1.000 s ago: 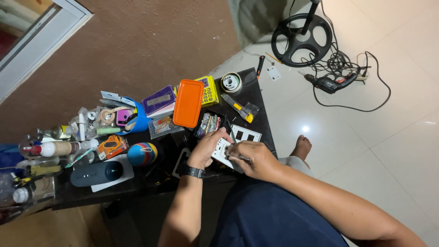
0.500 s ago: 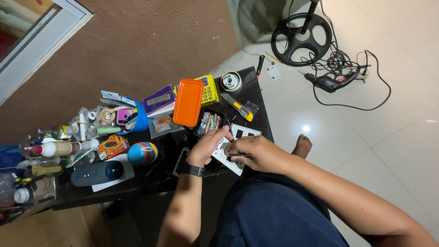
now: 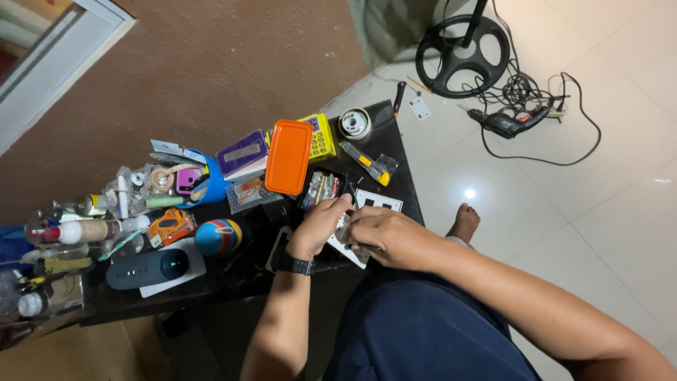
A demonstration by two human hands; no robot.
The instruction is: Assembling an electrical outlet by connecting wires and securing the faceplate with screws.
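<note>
Both hands meet at the near edge of the dark table (image 3: 395, 152). The left hand (image 3: 319, 224) clasps the far-left end of a white switch plate (image 3: 350, 248), fingers curled over it, a black watch (image 3: 295, 264) on the wrist. The right hand (image 3: 386, 235) is clenched over the plate's middle (whether it pinches a small tool I cannot tell, the fingers hide it). The plate's long axis runs from far-left to near-right, its free corner poking out below the right hand. Just beyond lies a second white plate (image 3: 377, 202), and further off an orange box (image 3: 288, 156).
</note>
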